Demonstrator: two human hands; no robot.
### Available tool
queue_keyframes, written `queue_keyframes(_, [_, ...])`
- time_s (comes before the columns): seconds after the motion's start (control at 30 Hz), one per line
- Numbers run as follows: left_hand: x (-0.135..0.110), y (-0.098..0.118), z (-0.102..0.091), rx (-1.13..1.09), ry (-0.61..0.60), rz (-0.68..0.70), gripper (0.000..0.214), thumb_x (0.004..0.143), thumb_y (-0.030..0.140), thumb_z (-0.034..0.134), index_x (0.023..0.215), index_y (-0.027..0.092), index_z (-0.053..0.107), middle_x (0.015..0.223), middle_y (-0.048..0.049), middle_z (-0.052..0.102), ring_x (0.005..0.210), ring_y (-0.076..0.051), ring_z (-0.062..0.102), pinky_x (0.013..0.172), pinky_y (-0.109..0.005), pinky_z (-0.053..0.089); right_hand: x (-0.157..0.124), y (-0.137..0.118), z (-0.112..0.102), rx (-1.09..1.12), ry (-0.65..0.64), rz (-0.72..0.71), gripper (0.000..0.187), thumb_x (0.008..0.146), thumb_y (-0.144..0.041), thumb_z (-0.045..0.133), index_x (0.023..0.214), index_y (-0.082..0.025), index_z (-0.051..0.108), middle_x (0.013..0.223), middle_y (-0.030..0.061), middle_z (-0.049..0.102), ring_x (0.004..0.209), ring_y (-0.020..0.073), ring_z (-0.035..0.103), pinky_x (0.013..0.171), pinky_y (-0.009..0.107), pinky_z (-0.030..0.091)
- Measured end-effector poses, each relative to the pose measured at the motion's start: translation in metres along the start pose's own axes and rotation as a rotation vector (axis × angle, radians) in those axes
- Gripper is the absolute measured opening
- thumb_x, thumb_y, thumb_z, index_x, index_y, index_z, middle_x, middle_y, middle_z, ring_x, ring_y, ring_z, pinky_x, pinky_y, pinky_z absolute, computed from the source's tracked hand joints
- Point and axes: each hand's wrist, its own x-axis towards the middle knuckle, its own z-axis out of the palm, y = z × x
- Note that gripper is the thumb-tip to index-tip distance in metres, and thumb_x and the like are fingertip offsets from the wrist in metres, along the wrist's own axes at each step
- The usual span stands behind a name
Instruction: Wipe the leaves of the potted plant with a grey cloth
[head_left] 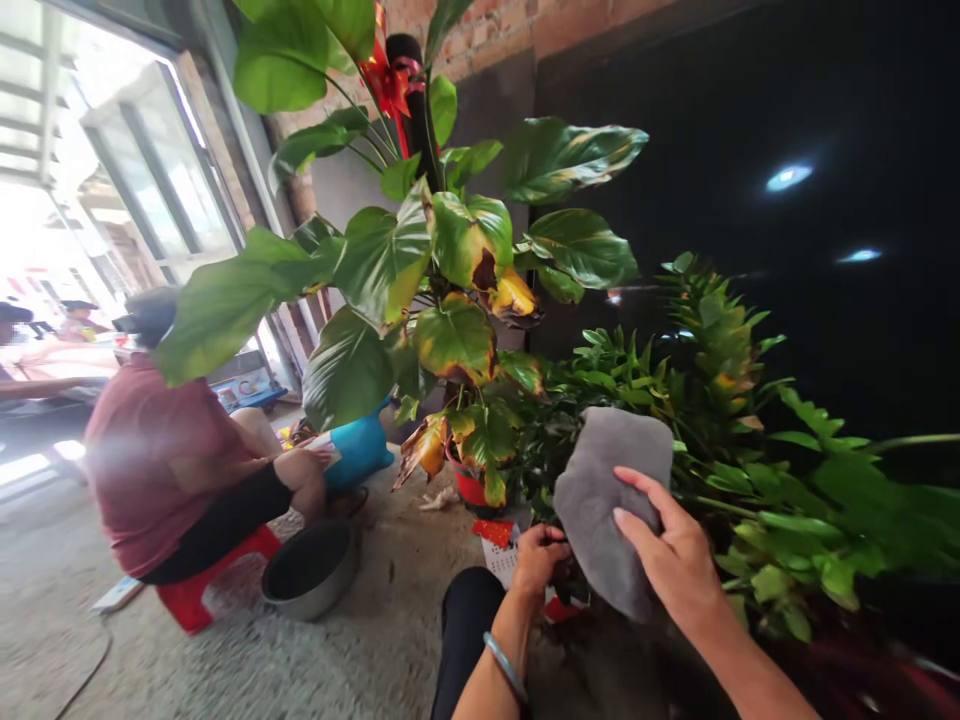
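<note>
My right hand (667,555) presses a grey cloth (604,490) flat against the foliage of a low, feathery green plant (720,400), fingers wrapped over the cloth. My left hand (538,560), wearing a bangle on the wrist, is closed in a pinch under the cloth's lower edge, on a leaf or stem I cannot make out. Behind stands a tall plant with large green and yellowed leaves (420,260) in a red pot (469,487).
A person in a red shirt (157,460) sits on a small red stool (199,590) to the left. A metal bowl (309,568) lies on the concrete floor. A blue container (358,447) is behind. Dark wall on the right, glass doors on the left.
</note>
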Motion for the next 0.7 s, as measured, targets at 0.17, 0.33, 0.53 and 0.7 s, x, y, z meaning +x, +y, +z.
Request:
queue_keyframes(0.17, [-0.001,0.001,0.003,-0.011,0.087,0.02,0.018,0.053,0.007,0.068,0.059,0.017,0.054,0.037,0.0077,0.048,0.035,-0.007,0.04,0.041,-0.021,0.028,-0.022,0.058,-0.004,-0.031,-0.111,0.309,0.045,0.06,-0.037,0.054,0.097,-0.019,0.07,0.104,0.0098,0.073,0.099,0.0324,0.065,0.085,0.041,0.052])
queue_keyframes(0.33, [-0.012,0.019,-0.014,-0.012,0.279,0.093,0.022,0.055,0.015,0.069,0.075,0.017,0.06,0.045,0.0072,0.051,0.042,-0.009,0.043,0.046,-0.021,0.032,-0.059,0.084,0.001,-0.062,-0.327,0.12,0.042,0.068,-0.028,0.052,0.106,-0.021,0.07,0.111,0.0049,0.071,0.106,0.0287,0.063,0.089,0.036,0.051])
queue_keyframes(0.53, [-0.089,0.038,-0.024,-0.138,0.247,0.369,0.068,0.049,0.039,0.08,0.112,0.019,0.062,0.101,-0.0092,0.068,0.098,-0.024,0.061,0.08,-0.027,0.046,-0.044,0.051,0.007,-0.216,-0.536,-0.24,0.051,0.074,-0.023,0.048,0.123,-0.021,0.062,0.124,0.0057,0.064,0.116,0.0257,0.057,0.101,0.038,0.042])
queue_keyframes(0.7, [-0.124,0.001,-0.021,-0.431,0.058,0.137,0.065,0.048,0.048,0.08,0.104,0.02,0.066,0.099,-0.0121,0.07,0.1,-0.033,0.063,0.084,-0.038,0.05,-0.044,0.017,0.017,-0.222,-0.695,-0.348,0.078,0.066,-0.014,0.046,0.144,-0.018,0.036,0.141,0.0083,0.048,0.124,0.0251,0.05,0.102,0.04,0.039])
